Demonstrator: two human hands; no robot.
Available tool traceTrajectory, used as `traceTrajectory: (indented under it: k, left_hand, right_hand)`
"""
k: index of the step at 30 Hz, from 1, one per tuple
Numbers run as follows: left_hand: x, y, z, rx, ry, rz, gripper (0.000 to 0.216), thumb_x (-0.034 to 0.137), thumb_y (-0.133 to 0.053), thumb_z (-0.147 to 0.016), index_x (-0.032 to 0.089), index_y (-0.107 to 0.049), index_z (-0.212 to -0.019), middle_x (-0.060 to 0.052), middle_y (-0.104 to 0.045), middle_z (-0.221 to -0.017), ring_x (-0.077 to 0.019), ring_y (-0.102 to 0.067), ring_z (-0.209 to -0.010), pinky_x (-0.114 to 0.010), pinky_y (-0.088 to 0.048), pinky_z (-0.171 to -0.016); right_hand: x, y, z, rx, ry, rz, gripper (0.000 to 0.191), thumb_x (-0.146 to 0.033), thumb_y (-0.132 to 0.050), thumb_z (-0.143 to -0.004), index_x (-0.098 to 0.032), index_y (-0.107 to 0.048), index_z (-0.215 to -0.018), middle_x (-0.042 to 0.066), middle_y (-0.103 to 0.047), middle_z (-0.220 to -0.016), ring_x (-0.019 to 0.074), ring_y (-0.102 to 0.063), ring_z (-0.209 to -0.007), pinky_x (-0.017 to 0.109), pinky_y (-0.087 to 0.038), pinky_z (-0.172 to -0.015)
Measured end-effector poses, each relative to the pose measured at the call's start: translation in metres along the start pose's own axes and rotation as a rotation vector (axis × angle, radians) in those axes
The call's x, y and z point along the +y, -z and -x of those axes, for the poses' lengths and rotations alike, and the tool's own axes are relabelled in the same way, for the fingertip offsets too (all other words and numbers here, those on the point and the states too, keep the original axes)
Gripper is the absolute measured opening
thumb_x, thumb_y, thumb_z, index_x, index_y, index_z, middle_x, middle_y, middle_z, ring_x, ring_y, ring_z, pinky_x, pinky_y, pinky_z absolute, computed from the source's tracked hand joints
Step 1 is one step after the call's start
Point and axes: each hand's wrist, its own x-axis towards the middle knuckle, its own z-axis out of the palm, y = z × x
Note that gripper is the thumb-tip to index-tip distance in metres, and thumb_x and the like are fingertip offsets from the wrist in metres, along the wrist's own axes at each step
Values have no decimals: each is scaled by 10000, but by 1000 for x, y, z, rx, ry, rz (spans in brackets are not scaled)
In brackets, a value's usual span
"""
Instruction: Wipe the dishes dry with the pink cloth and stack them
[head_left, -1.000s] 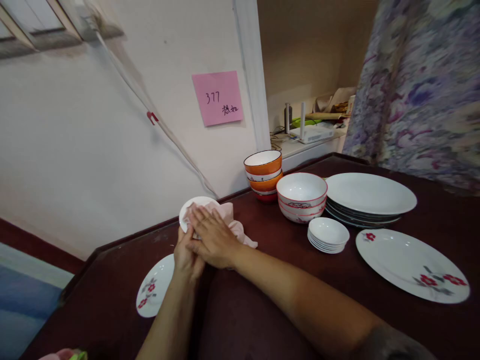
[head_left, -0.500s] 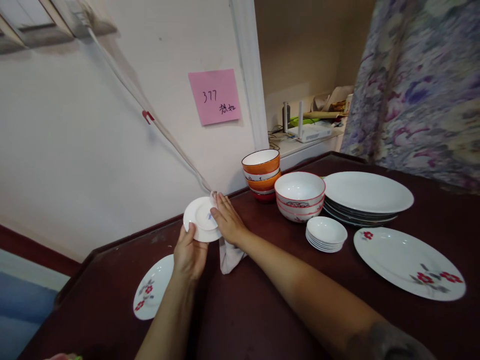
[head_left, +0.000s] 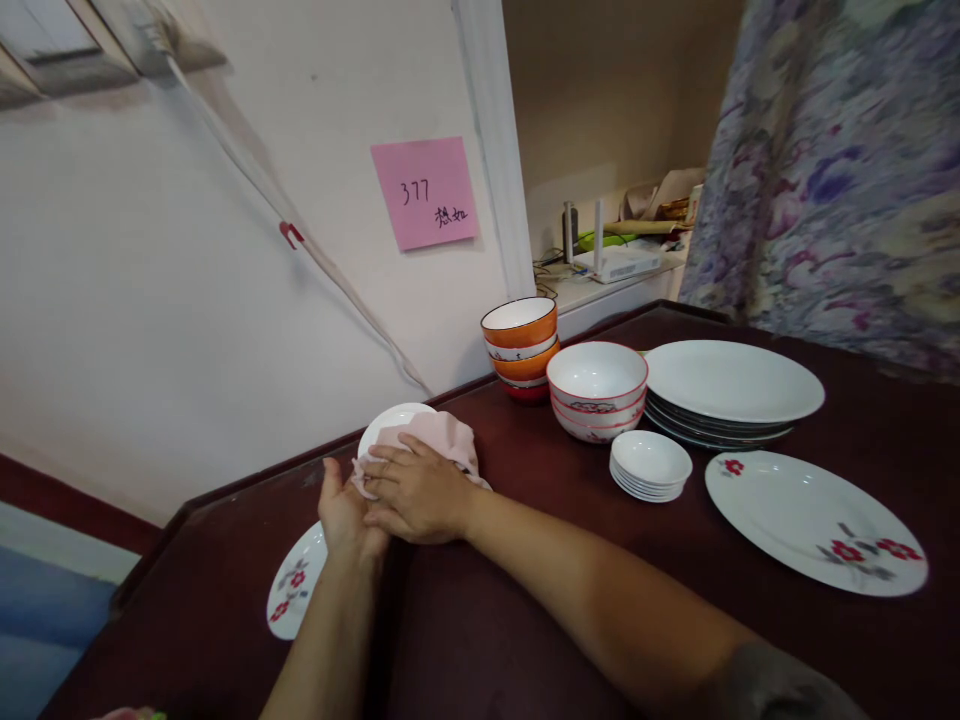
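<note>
A small white plate [head_left: 390, 416] rests over the fingers of my left hand [head_left: 349, 518], which is turned palm up beneath it. The left thumb stands clear of the rim, and the other fingers are mostly hidden under the plate and cloth. My right hand [head_left: 426, 496] lies over a pale pink cloth [head_left: 442, 434], pressing it flat on the plate's face. The cloth covers most of the plate, leaving only its far rim showing. Below my left wrist lies a white plate with red flowers [head_left: 294, 590], partly hidden by the forearm.
On the right stand stacked orange and white bowls [head_left: 520, 332], red-rimmed bowls [head_left: 598, 395], small white dishes [head_left: 651, 462] and large plates [head_left: 739, 380]. An oval flowered plate [head_left: 799, 520] lies before them. The wall with a white cable [head_left: 337, 275] rises behind the dark table [head_left: 480, 620].
My right hand has drawn the cloth over the plate's face, covering its middle. The left thumb has come off the rim, and the plate has moved slightly left.
</note>
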Motion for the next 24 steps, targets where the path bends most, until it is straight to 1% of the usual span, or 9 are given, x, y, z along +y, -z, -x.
traceTrajectory:
  k: [2, 4, 7, 9, 13, 16, 19, 22, 24]
  left_hand:
    - [5, 1, -1, -18, -3, 9, 547, 467, -326, -942, 16, -596, -1092, -165, -690, -815, -282, -692, -865, -404, -566, -778]
    - [8, 1, -3, -46, -21, 17, 480, 385, -355, -949, 13, -575, -1158, -141, -694, -797, -236, -697, -770, -341, -573, -719]
    - [10, 0, -8, -54, -52, 36, 408, 248, -357, -956, 26, -536, -1247, -102, -703, -762, -158, -670, -627, -239, -553, -611]
    - [10, -1, -11, -45, -102, 69, 411, 196, -332, -958, 22, -508, -1285, -107, -716, -780, -151, -671, -640, -228, -551, -619]
    - [6, -4, -13, -32, -216, 95, 416, 148, -345, -946, 34, -490, -1318, -141, -735, -941, -183, -692, -855, -291, -549, -821]
    - [3, -8, -11, 40, -230, 48, 386, 121, -387, -931, 100, -543, -1283, -109, -736, -998, -167, -684, -924, -276, -530, -874]
    - [1, -10, -8, 89, -209, -9, 335, 123, -419, -918, 132, -611, -1192, -78, -740, -986, -158, -680, -935, -269, -526, -889]
    - [1, -10, -5, 33, -218, -60, 302, 112, -471, -868, 117, -645, -1115, -92, -732, -997, -179, -660, -991, -293, -510, -926]
    - [0, -9, -4, -4, -264, -115, 311, 69, -531, -805, 141, -654, -1082, -79, -724, -1015, -180, -649, -1009, -300, -495, -942]
  right_hand:
    - [5, -4, 4, 47, 81, 25, 393, -398, -420, -965, -150, -611, -1202, 62, -572, -1342, 205, -360, -1359, 441, -147, -1173]
    - [12, -6, 7, 108, 125, 24, 358, -370, -420, -964, -161, -635, -1160, 48, -598, -1310, 191, -367, -1359, 419, -155, -1176]
    - [21, -9, 10, 206, 139, -5, 289, -323, -467, -943, -175, -654, -1106, 46, -615, -1284, 170, -333, -1382, 406, -190, -1172]
    - [26, -10, 11, 266, 104, -39, 278, -290, -489, -927, -174, -643, -1127, 60, -594, -1309, 166, -305, -1397, 411, -227, -1165]
    - [35, -11, 13, 362, -76, -159, 394, -220, -386, -943, -121, -552, -1286, 105, -463, -1438, 178, -273, -1413, 391, -288, -1153]
    - [43, -13, 15, 434, -298, -267, 457, -209, -319, -952, -85, -473, -1365, 139, -434, -1453, 163, -347, -1378, 340, -323, -1134]
    - [49, -16, 17, 439, -498, -315, 403, -239, -372, -942, -125, -576, -1270, 116, -553, -1349, 177, -442, -1309, 355, -334, -1114]
    - [51, -15, 17, 400, -611, -323, 277, -276, -466, -912, -200, -693, -1051, 57, -663, -1183, 208, -476, -1262, 409, -328, -1090]
    - [51, -12, 16, 438, -670, -334, 247, -291, -507, -890, -215, -690, -1037, 52, -656, -1185, 217, -486, -1234, 415, -335, -1066]
